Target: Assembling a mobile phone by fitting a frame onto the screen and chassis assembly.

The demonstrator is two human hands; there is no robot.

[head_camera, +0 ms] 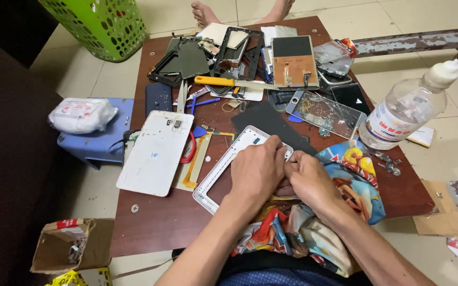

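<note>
Two hands meet over a white tablet frame that lies flat at the near middle of the counter, its right end propped on a colourful cloth, likely as padding. Curled over the frame's right end, the left hand presses it down as if to steady it, while the right hand sits just beside, fingers pinched shut at the frame's edge; whether they grip a small tool I cannot tell. Both forearms come in from the near edge. Left of the frame lies a white back cover; a clear bottle stands at the right
</note>
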